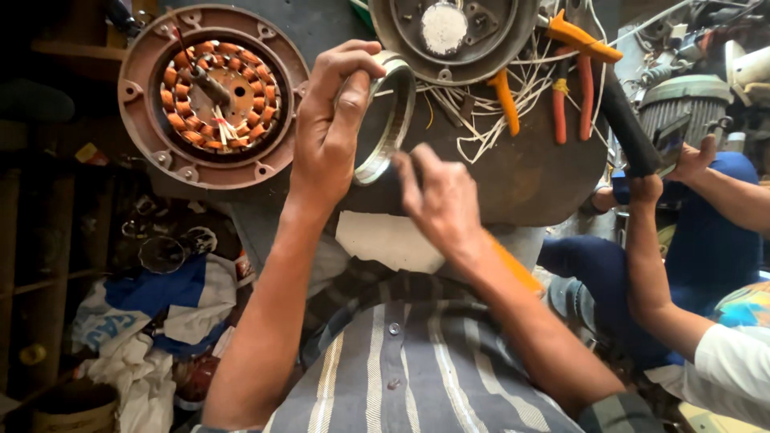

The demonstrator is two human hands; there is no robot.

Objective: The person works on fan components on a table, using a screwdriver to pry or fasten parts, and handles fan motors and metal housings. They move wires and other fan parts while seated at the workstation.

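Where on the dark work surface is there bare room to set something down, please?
The dark round work surface is bare at its near right, between the right hand and the black-handled tool. Crowded: white wires and orange-handled pliers beyond, copper-wound stator at left. The left hand holds a silver metal ring.

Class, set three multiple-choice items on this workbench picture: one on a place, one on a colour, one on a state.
1. Where is the round housing with copper windings?
A. left of the hands
B. right of the hands
C. on the lap

2. What colour are the pliers' handles?
A. blue
B. orange
C. green

3. How is the metal ring held?
A. lying flat, untouched
B. gripped in the left hand
C. hung on a hook

Answers: 1 A, it lies at upper left. 2 B, orange grips. 3 B, fingers wrap its rim; the right hand is beside it.
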